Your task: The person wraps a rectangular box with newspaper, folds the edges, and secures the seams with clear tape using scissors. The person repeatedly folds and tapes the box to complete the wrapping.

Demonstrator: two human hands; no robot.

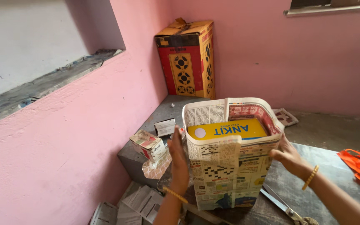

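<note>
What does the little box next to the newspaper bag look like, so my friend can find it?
Start at the big newspaper bag held upright between the left hand and the right hand on the dark table. Just left of the left hand, near the pink wall, sits the small box. It is tilted, cream and red, unlike the flat white box behind it.

Plain home workroom: bare pink walls (105,125), concrete ledge (42,85), stored carton (187,58), newspaper stacks (140,204).

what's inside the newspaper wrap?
A yellow box stands inside the newspaper wrap; only its top face shows through the open end. The paper hides its sides and base. The left hand and right hand press the wrap's sides.
</note>
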